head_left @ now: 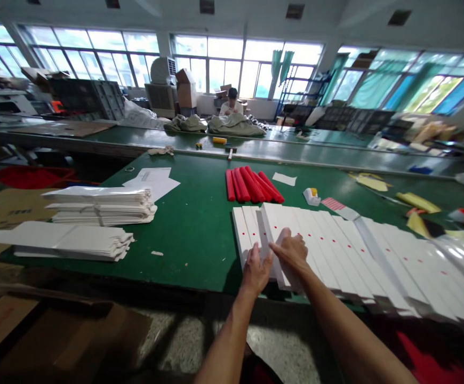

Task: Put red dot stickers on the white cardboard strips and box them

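Observation:
A row of long white boxes (328, 250), most with a small red dot, lies side by side on the green table (192, 229). My left hand (257, 269) touches the boxes near the row's left end, its fingers partly bent. To its right, my right hand (293, 250) rests on a box that sits slightly higher than those at the left end; its fingers are curled, and what they grip is unclear. Behind the boxes lie several red bundles (252, 185). A white tape dispenser (312, 197) stands right of them.
Stacks of flat white cartons (100, 207) lie at the left, beside paper sheets (154, 181). Yellow scraps (418, 201) are at the right. A person (232, 104) sits beyond the far table. An open cardboard box (56, 341) stands below the front edge.

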A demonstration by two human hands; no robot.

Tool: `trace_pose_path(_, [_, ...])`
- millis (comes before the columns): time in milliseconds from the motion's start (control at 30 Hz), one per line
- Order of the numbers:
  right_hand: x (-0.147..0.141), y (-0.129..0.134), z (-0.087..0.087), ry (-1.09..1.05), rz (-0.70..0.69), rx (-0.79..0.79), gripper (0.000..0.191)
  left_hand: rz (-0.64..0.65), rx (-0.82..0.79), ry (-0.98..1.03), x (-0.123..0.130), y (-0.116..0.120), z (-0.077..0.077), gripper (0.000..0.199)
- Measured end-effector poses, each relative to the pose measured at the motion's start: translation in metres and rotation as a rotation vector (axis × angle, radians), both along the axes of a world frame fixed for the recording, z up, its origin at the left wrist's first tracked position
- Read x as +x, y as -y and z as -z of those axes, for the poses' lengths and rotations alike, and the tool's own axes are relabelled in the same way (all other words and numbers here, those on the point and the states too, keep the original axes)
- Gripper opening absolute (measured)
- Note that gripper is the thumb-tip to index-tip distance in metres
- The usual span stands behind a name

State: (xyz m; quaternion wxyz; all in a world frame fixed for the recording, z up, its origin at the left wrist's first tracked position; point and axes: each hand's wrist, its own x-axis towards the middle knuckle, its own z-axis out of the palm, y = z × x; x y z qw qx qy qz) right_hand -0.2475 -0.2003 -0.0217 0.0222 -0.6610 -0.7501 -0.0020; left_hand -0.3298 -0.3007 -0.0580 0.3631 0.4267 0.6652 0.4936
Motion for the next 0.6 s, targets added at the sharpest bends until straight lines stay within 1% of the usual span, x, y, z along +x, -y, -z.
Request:
trace_pose_path(33, [0.003, -0.001, 0.003, 0.048, -0.022, 0.004, 0.064, 0.036, 0.01, 0.001, 0.005, -0.005, 0.002, 0.071])
trace_pose_path(100, [0.008, -0.004, 0.005, 0.122, -0.117, 0.027, 0.058, 0.083, 0.018, 0.005, 0.014, -0.014, 0.007, 0.073])
trace_pose_path(167, [0.018, -0.01, 0.006, 0.123, -0.2, 0.088, 0.056, 0.103, -0.011, 0.034, 0.018, -0.02, 0.012, 0.078])
trace_pose_path(200, [0.025, -0.016, 0.006, 0.105, -0.2, 0.125, 0.057, 0.11, -0.034, 0.056, 0.019, -0.022, 0.015, 0.08])
trace_pose_path(267, [0.045, -0.031, 0.01, 0.069, -0.095, 0.155, 0.065, 0.117, -0.076, 0.073, 0.02, -0.024, 0.021, 0.084])
trace_pose_path(333, [0.065, -0.044, 0.022, 0.068, 0.04, 0.088, 0.076, 0.108, -0.089, 0.043, 0.022, -0.023, 0.026, 0.085])
trace_pose_path(367, [0.074, -0.049, 0.03, 0.078, 0.054, 0.043, 0.079, 0.099, -0.084, 0.024, 0.024, -0.023, 0.028, 0.085])
trace_pose_path(433, [0.086, -0.054, 0.045, 0.104, 0.015, 0.012, 0.08, 0.085, -0.063, -0.006, 0.029, -0.022, 0.028, 0.084])
trace_pose_path(500, [0.088, -0.051, 0.056, 0.13, -0.044, 0.035, 0.082, 0.072, -0.039, -0.014, 0.036, -0.02, 0.026, 0.084])
trace_pose_path(600, [0.078, -0.036, 0.061, 0.169, -0.104, 0.063, 0.084, 0.027, -0.031, 0.006, 0.044, -0.013, 0.02, 0.086])
